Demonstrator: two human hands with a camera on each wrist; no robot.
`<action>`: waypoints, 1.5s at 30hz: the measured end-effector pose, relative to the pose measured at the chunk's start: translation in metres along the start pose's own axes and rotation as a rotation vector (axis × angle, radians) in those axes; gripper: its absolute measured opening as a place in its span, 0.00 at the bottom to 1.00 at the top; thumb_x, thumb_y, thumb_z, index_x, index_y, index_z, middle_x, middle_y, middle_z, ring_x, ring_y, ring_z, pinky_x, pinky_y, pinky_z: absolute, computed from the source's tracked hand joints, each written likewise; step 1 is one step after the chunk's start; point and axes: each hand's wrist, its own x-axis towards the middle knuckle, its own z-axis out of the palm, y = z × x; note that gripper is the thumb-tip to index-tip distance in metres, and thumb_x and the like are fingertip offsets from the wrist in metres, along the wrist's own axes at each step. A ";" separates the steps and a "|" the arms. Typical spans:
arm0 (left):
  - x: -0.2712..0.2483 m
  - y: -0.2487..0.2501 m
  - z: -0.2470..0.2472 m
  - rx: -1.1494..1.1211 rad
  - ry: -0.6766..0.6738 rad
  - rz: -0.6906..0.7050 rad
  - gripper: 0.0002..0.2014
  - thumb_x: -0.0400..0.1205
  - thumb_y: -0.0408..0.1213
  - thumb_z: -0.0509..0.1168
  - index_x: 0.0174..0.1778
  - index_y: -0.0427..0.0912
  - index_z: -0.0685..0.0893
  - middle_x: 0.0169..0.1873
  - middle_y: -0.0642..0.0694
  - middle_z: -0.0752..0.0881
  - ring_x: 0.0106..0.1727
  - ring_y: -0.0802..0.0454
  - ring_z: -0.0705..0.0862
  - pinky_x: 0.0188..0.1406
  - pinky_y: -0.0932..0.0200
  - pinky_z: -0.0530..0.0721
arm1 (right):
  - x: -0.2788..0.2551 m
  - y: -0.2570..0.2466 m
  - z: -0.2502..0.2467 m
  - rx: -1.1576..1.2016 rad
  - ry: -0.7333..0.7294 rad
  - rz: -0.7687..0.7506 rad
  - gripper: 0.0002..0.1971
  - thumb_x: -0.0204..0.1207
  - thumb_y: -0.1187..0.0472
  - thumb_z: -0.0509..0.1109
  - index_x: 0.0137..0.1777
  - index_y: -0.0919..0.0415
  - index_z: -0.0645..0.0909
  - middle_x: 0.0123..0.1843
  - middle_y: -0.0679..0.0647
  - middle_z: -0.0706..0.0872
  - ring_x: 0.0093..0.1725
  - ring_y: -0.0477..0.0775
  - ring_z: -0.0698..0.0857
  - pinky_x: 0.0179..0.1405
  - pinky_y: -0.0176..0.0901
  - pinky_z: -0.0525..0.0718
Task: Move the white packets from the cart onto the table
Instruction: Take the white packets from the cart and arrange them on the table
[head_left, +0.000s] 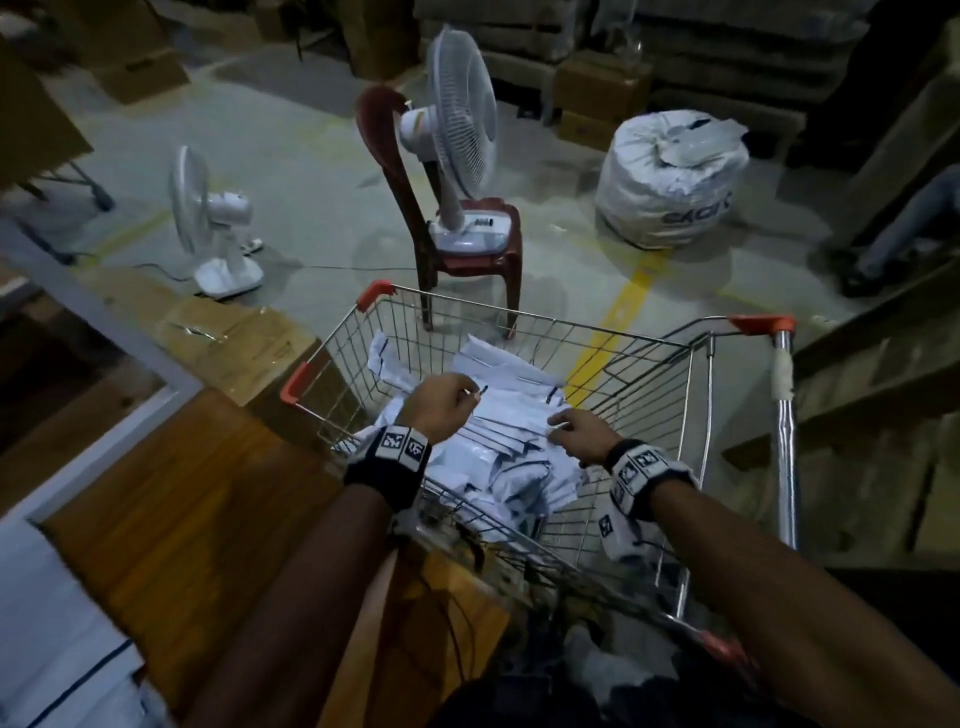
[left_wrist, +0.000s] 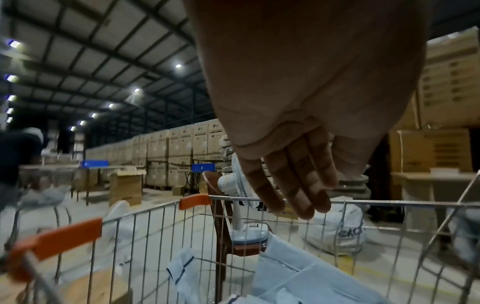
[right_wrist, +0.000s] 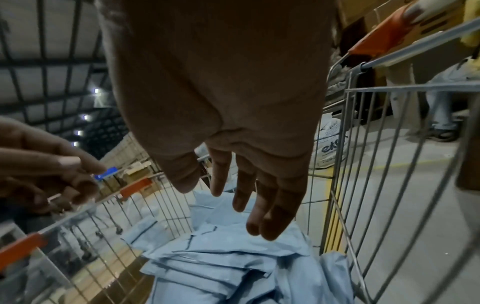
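reaching into the wire cart (head_left: 670, 384) in the head view, the left hand (head_left: 436, 402) hangs over the heap of white packets (head_left: 514, 431) with its fingers loosely curled and holding nothing, while the right hand (head_left: 582, 434) lies low on the heap near the cart's right wall, fingertips touching or nearly touching a packet; which one cannot tell. the packets fill the cart's floor from the left wall toward the middle. a wooden table (head_left: 171, 493) stands against the cart's left side, with more white packets at its near left corner. beyond the cart's far rim stand a red chair (head_left: 457, 260) carrying a white fan (head_left: 457, 130), a second fan (head_left: 213, 228) on the floor to the left, and a tied white sack (head_left: 670, 176) to the right.

the left wrist view shows the left hand's fingers (left_wrist: 298, 185) straight and close together, empty, above the far rim of the cart, with packets (left_wrist: 298, 277) below. it alone shows stacked cartons (left_wrist: 187, 139) under a lit roof.

the right wrist view shows the right hand (right_wrist: 249, 181) with fingers relaxed and slightly spread, gripping nothing, just above the packets (right_wrist: 221, 267). the left hand (right_wrist: 49, 170) appears at the left edge, fingers bent. by the cart's right wall, a person's legs (right_wrist: 439, 107) stand on the floor.
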 end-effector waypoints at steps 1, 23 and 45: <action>0.010 0.002 0.000 0.008 -0.004 -0.027 0.12 0.83 0.41 0.66 0.56 0.40 0.90 0.46 0.42 0.92 0.48 0.45 0.88 0.45 0.59 0.79 | 0.011 0.001 -0.005 -0.043 -0.010 -0.007 0.24 0.85 0.52 0.65 0.77 0.62 0.74 0.72 0.62 0.80 0.41 0.56 0.80 0.37 0.43 0.80; 0.075 -0.033 0.132 0.128 0.014 -0.671 0.15 0.86 0.47 0.60 0.59 0.43 0.87 0.56 0.39 0.87 0.57 0.35 0.84 0.51 0.46 0.84 | 0.141 0.075 0.050 -0.243 0.026 -0.081 0.21 0.79 0.59 0.68 0.71 0.58 0.73 0.75 0.60 0.68 0.67 0.70 0.77 0.62 0.58 0.80; 0.068 -0.038 0.142 0.060 0.231 -0.845 0.11 0.84 0.35 0.59 0.57 0.41 0.84 0.55 0.33 0.87 0.56 0.33 0.84 0.46 0.50 0.79 | 0.104 0.044 -0.020 -0.155 0.006 0.092 0.09 0.81 0.64 0.59 0.53 0.62 0.81 0.57 0.65 0.86 0.57 0.66 0.84 0.47 0.46 0.76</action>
